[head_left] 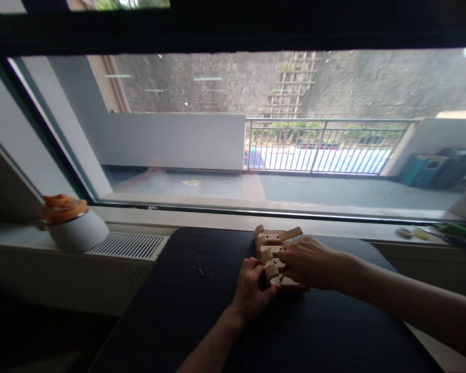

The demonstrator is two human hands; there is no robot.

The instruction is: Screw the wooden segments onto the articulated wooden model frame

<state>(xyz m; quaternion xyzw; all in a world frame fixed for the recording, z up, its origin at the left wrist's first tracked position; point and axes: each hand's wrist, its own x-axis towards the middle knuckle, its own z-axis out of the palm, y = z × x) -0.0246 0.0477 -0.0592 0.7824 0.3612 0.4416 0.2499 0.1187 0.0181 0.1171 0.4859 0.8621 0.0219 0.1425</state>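
Near the far middle of the dark table point(171, 311), close to the window sill: a pale wooden assembly point(274, 243) of small rounded blocks set in a row, one flat piece sticking out at the far end. Left hand point(252, 292) curled against the near left side, thumb pressed to a rounded block, fingers bent rather than spread. Right hand point(310, 261) laid over the right side, fingers closed down on the middle blocks; exact grip underneath hidden. Probably light, stiff and dry, not slippery; joints possibly loose, so best taken by the long sides with both hands, not by the projecting piece. Small wood crumbs point(200, 270) scattered to the left on the table. On the vent ledge at left, a white pot point(77, 230) topped with something orange point(62, 207); contents impossible to make out.
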